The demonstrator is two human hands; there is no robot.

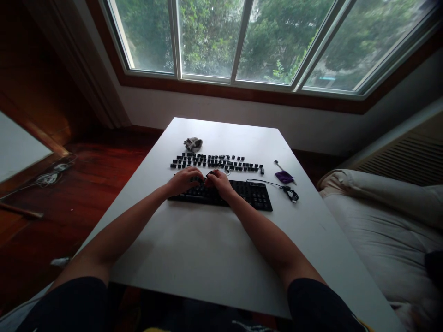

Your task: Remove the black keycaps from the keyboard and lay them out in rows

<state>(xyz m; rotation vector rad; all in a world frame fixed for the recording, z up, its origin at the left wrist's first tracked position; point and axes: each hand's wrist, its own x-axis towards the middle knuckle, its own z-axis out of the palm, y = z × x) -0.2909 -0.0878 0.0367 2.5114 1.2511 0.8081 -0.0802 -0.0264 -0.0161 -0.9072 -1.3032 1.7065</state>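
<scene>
A black keyboard point(258, 195) lies on the white table, partly hidden beneath both hands. My left hand point(182, 180) rests over its left half, with fingers curved and a dark gap between thumb and fingertips; I see nothing held there. Close beside it, my right hand point(220, 182) pinches a small black keycap point(209, 174) just above the keyboard's far edge. Loose black keycaps point(207, 160) lie in rough rows beyond the keyboard. Among them are thin, pale, wire-like loops point(224, 157), too small to name.
A crumpled grey-brown cloth point(193, 144) lies behind the keycaps. To the right are a small brush point(278, 165), a purple cloth-like item point(284, 176) and a bundled black cable point(290, 193). The white table point(194, 249) stands before a window, with a pale sofa point(374, 230) on its right.
</scene>
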